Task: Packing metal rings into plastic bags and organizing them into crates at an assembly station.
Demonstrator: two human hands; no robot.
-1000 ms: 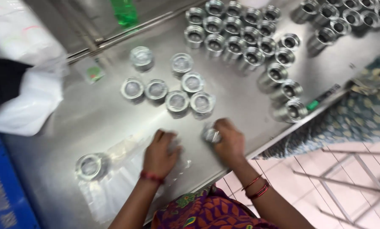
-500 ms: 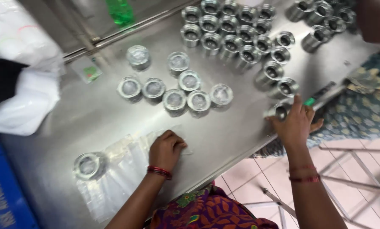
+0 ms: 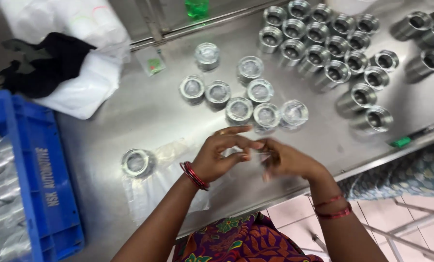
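Near the front edge of the surface (image 3: 144, 104), the left hand (image 3: 220, 154) and right hand (image 3: 287, 159) meet, fingers pinching a small clear bag (image 3: 261, 155) between them. Opening it seems the step in hand; the next move calls for a metal ring (image 3: 293, 112), lying close behind.
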